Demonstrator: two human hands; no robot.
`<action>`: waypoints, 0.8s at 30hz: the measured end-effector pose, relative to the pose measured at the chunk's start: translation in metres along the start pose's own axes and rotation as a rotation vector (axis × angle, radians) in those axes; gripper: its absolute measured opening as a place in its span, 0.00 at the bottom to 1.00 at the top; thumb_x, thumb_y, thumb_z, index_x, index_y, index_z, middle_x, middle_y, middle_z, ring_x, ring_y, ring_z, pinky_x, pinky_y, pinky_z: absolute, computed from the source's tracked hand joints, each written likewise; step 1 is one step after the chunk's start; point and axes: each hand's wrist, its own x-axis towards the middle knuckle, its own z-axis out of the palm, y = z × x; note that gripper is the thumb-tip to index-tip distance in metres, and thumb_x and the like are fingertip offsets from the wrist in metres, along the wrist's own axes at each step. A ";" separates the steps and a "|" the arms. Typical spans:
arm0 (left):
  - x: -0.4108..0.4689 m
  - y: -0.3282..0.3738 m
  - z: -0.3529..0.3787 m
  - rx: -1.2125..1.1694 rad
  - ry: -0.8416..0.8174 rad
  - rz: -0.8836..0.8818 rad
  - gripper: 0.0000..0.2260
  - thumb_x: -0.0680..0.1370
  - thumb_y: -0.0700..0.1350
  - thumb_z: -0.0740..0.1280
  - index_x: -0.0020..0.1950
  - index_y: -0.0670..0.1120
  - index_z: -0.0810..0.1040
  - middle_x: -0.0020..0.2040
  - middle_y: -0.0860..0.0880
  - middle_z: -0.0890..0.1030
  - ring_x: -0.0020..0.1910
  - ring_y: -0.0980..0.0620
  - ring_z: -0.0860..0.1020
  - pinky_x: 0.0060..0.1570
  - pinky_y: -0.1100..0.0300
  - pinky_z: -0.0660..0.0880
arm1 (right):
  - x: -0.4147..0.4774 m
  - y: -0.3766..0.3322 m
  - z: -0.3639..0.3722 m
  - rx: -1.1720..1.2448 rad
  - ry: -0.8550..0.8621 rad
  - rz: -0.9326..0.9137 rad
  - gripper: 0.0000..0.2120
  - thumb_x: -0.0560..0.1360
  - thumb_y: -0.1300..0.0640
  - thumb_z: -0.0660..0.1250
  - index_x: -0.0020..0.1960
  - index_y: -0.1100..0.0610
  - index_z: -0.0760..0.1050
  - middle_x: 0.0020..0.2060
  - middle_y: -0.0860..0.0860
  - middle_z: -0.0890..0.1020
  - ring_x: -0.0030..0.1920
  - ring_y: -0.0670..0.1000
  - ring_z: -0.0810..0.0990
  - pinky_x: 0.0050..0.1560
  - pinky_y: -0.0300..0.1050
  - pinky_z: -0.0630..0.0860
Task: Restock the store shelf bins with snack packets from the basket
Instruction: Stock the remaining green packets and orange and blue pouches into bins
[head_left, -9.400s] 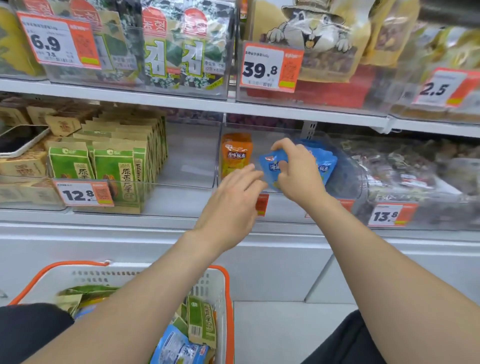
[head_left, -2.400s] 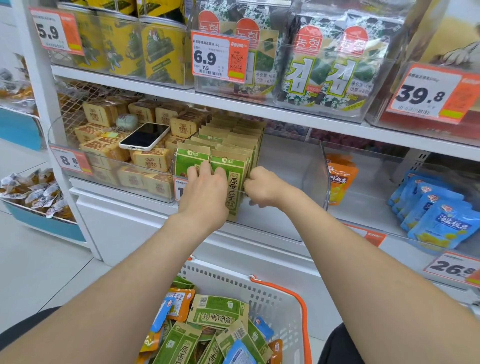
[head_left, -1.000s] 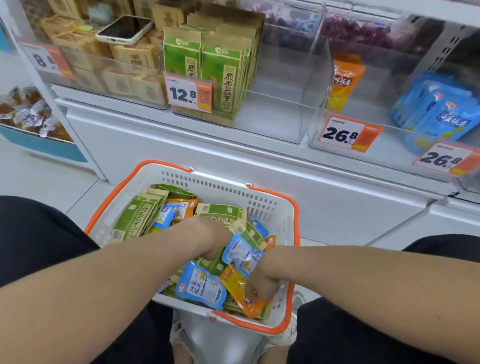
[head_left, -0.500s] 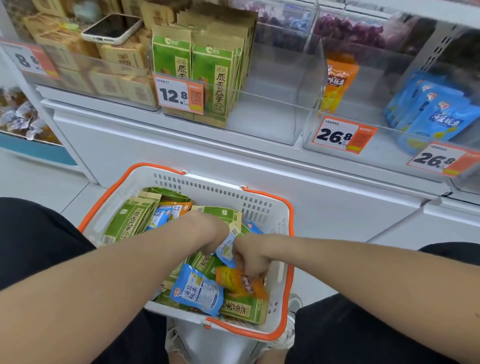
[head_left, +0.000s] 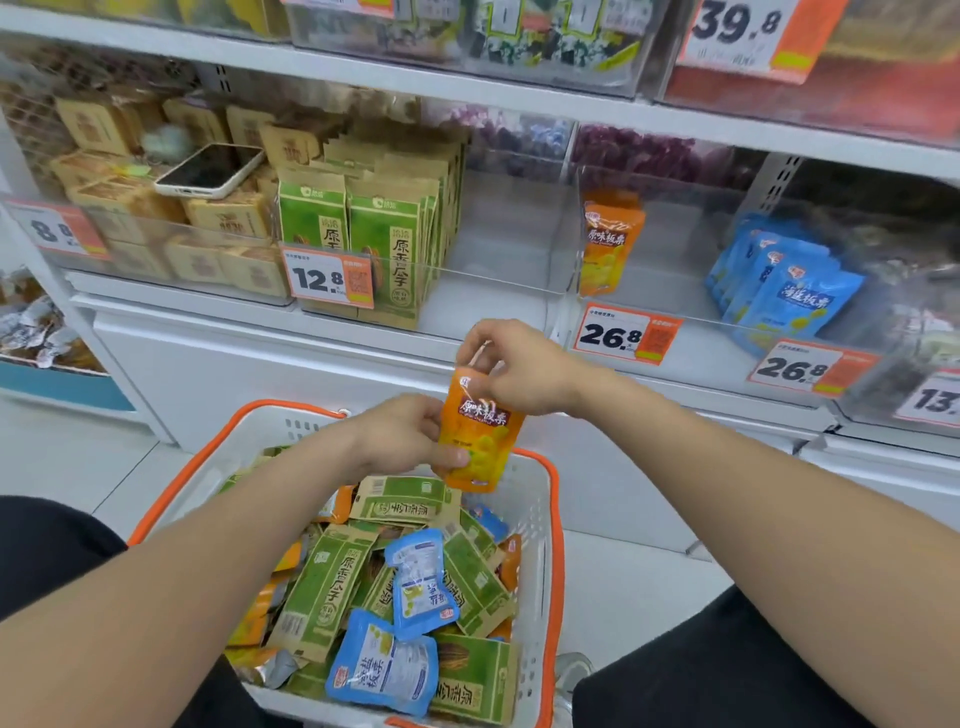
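The right hand (head_left: 519, 364) is pinching the packet (head_left: 480, 431) by its top, the left hand (head_left: 400, 431) is gripping its bottom, maybe so it goes upright into the bin (head_left: 670, 291) above.

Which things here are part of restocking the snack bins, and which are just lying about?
Job: orange snack packet, held by left hand and right hand; white plastic basket with orange rim; clear plastic shelf bin holding one matching packet.
Lying about: white-edged smartphone resting on brown paper packets.
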 end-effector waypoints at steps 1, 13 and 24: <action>-0.001 0.005 -0.001 -0.068 0.054 0.032 0.12 0.78 0.43 0.76 0.60 0.44 0.81 0.50 0.47 0.87 0.44 0.54 0.85 0.44 0.59 0.77 | 0.000 -0.003 -0.010 0.051 0.066 0.000 0.11 0.77 0.62 0.71 0.57 0.52 0.79 0.41 0.48 0.84 0.38 0.46 0.81 0.34 0.41 0.78; 0.008 0.080 0.003 -0.414 0.559 0.363 0.10 0.79 0.44 0.75 0.59 0.45 0.81 0.48 0.46 0.88 0.47 0.45 0.86 0.45 0.53 0.83 | -0.010 -0.014 -0.068 0.308 0.293 0.006 0.22 0.74 0.60 0.75 0.65 0.55 0.72 0.49 0.53 0.87 0.47 0.53 0.88 0.50 0.58 0.85; 0.049 0.139 0.031 0.372 0.880 0.575 0.18 0.79 0.48 0.65 0.70 0.50 0.75 0.63 0.51 0.79 0.63 0.46 0.75 0.64 0.47 0.67 | 0.010 0.021 -0.127 0.690 0.865 0.273 0.08 0.71 0.52 0.63 0.37 0.55 0.71 0.30 0.50 0.80 0.32 0.52 0.77 0.37 0.41 0.75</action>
